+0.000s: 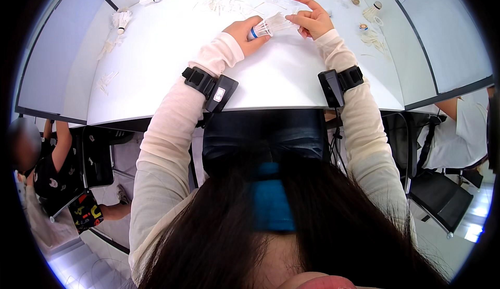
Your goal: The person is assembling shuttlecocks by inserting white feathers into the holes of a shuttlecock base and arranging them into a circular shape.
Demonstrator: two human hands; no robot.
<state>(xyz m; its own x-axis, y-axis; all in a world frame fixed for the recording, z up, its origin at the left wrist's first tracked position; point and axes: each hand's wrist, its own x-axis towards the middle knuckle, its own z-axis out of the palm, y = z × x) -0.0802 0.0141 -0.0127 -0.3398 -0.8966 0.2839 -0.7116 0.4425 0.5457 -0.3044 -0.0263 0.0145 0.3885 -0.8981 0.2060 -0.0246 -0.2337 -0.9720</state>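
Observation:
A white feather shuttlecock (271, 24) with a blue band lies tilted above the far middle of the table, its skirt pointing right. My left hand (245, 35) is closed around its base end. At the skirt's open end is my right hand (313, 21), index finger stretched out and the other fingers bent and apart. One of those fingertips reaches the feather tips; whether it presses on a feather is too small to tell. Just beyond my hands, loose white feather pieces (224, 3) are scattered on the white table (172, 75).
More shuttlecocks (121, 21) stand or lie along the far left and far right (372, 11) edges. Feather scraps (107, 83) lie at the left, others (374, 39) at the right beside a small round cork base (363, 27). Low partitions (416, 34) bound the table. People sit on both sides.

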